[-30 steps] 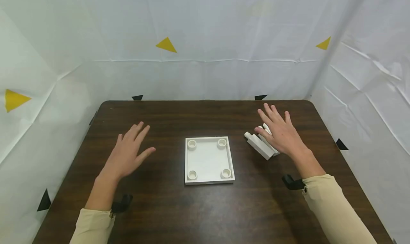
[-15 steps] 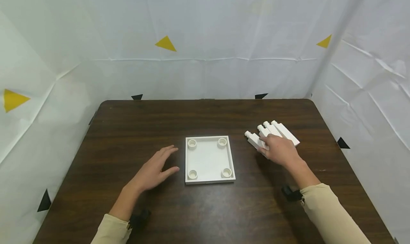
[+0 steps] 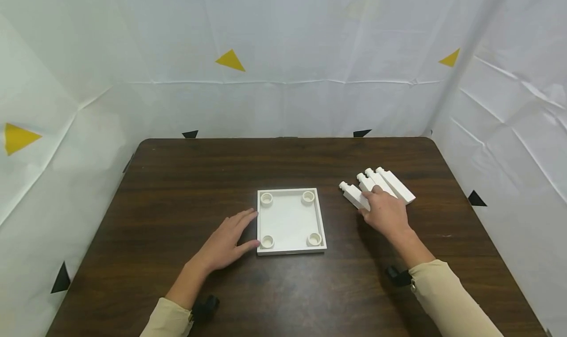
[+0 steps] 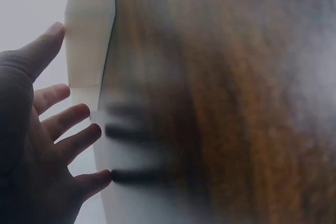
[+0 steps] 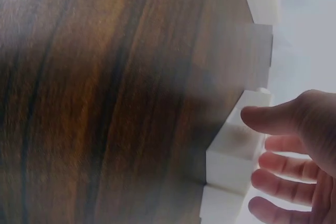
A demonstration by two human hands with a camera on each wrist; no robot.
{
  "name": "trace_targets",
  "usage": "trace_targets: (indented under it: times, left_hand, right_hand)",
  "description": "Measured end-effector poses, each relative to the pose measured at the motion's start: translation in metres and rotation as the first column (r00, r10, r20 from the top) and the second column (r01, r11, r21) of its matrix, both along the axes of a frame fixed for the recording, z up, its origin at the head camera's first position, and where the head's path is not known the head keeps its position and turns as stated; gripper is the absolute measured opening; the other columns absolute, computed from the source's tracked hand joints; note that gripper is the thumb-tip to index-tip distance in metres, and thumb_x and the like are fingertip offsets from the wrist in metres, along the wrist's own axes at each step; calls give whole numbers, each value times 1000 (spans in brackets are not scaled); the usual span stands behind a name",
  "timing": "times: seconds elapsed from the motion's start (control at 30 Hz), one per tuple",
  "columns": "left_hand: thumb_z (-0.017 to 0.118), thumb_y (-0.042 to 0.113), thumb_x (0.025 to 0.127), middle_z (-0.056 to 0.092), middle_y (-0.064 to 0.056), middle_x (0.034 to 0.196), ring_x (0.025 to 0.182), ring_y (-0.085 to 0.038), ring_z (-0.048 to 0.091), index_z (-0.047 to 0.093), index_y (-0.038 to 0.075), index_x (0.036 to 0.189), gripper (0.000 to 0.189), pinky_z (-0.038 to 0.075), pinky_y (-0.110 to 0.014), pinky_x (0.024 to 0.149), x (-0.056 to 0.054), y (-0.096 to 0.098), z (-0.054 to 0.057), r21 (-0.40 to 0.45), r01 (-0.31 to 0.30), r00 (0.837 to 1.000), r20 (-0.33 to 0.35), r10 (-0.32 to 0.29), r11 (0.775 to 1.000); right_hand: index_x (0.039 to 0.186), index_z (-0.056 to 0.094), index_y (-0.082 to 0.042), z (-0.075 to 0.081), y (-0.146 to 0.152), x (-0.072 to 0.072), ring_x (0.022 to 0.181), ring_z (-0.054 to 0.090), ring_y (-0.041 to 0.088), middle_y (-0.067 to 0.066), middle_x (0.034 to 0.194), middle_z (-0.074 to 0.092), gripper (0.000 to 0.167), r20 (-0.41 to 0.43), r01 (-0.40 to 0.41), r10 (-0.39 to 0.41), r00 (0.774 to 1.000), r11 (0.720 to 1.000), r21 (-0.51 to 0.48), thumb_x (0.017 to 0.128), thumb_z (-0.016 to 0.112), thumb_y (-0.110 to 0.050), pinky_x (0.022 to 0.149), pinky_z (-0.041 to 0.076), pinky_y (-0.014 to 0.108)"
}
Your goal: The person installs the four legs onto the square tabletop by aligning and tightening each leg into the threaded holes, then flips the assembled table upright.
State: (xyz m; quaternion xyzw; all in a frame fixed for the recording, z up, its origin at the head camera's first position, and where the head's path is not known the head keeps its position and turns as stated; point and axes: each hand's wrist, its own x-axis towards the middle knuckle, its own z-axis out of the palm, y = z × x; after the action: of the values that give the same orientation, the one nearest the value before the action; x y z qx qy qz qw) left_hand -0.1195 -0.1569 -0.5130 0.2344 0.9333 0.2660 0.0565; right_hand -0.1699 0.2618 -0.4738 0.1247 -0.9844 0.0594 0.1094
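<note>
A square white tabletop (image 3: 290, 219) with a raised rim and a round socket in each corner lies on the table. My left hand (image 3: 227, 241) touches its left edge, fingers spread and nearly straight. In the left wrist view, the thumb and fingertips (image 4: 79, 114) meet the panel's side. My right hand (image 3: 384, 214) pinches the nearest white table leg (image 3: 352, 194), a square bar with a narrow round knob on its end. The thumb is on one side and the fingers on the other, hiding the bar's lower part. Several similar legs (image 3: 396, 184) lie alongside it.
The dark wood-grain table (image 3: 199, 174) has rounded far corners. White sheeting (image 3: 283, 42) with yellow and black triangles rises behind it and at both sides. A black wrist camera (image 3: 398, 275) hangs below the right sleeve.
My left hand has moved right and down to the tabletop's left edge. The right hand has come down from above the legs and closed around the nearest one. The tabletop stays put.
</note>
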Motion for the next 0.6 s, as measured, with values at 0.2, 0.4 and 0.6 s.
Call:
trace_targets:
  times: [0.2,0.4,0.6]
  left_hand:
    - [57,57,93,31,-3,158,145,-24,28,27,23,156,78,18,-64,112,1,1,-3,-27,0,1000,-20,-1,1000]
    - [56,54,95,31,-4,158,146,-26,25,30,22,156,73,17,-65,111,1,4,-3,-21,14,1000,-17,-14,1000]
    - [53,54,97,28,-2,159,146,-23,24,25,23,157,74,17,-62,113,0,4,-4,-38,24,1000,-1,-25,999]
  right_hand:
    - [96,71,-3,-4,-1,0,71,59,34,11,81,55,36,-12,43,-43,999,999,-5,68,86,-20,49,46,48]
    - [86,68,-2,-8,-2,0,73,58,37,13,79,54,29,-9,89,-89,996,996,-1,68,84,-18,47,44,49]
    - [82,67,-2,-7,-3,-1,73,58,37,13,77,55,27,-1,100,-100,995,995,-11,66,83,-16,47,44,49]
